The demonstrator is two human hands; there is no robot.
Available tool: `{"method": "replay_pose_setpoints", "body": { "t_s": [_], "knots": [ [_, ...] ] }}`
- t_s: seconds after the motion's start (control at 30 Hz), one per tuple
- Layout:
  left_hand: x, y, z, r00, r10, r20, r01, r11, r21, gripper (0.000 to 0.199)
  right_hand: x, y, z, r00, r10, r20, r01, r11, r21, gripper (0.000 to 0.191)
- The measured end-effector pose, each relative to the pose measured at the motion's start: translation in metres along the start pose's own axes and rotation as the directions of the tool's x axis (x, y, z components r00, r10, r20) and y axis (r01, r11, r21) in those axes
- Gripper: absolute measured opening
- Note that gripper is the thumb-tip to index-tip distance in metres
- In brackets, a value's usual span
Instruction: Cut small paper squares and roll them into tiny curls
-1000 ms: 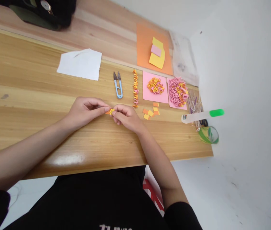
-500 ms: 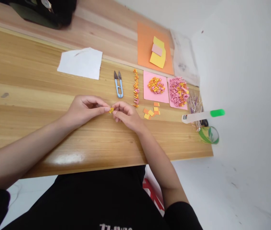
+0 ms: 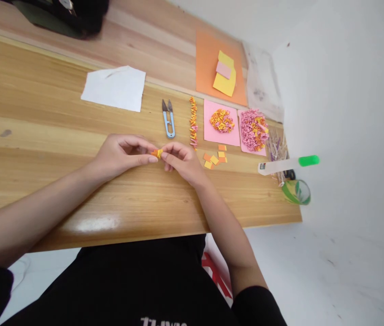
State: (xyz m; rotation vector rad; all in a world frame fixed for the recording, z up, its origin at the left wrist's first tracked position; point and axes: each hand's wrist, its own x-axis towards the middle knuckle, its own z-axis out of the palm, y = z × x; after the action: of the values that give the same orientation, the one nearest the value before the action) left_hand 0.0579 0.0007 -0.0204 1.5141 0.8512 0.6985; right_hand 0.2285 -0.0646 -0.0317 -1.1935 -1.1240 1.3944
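Note:
Between the fingertips of both hands is a small orange and yellow piece of paper, partly covered by fingers. My left hand pinches it from the left, thumb against forefinger. From the right, my right hand grips its yellow end, the other fingers curled under. Blue-handled thread snips lie just beyond the hands. To their right runs a row of small folded orange, yellow and pink paper pieces. Several flat orange and yellow paper slips lie right of my right hand.
Two pink sheets carry heaps of small folded pieces. Behind are an orange sheet with yellow paper and a white sheet. A green-capped tube and a green glass stand near the table's right end.
More of the held paper shows between my fingertips, with orange visible beside the yellow. My right fingers have shifted slightly on it; the table items stay as they were.

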Motion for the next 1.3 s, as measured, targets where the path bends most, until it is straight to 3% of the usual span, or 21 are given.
{"method": "replay_pose_setpoints", "body": {
  "t_s": [0.2,1.3],
  "knots": [
    [-0.0013,-0.0007,-0.0006,0.999,-0.025,-0.026,0.023,0.998,-0.066,0.017,0.0009,0.0012,-0.0025,0.998,-0.003,-0.06,0.007,0.998,0.055,0.022],
    [-0.0024,0.0006,0.0011,0.996,-0.051,-0.072,0.056,0.996,0.064,0.026,0.002,0.0045,-0.0015,0.999,0.004,-0.054,-0.004,1.0,0.0,0.023]
  ]
}}
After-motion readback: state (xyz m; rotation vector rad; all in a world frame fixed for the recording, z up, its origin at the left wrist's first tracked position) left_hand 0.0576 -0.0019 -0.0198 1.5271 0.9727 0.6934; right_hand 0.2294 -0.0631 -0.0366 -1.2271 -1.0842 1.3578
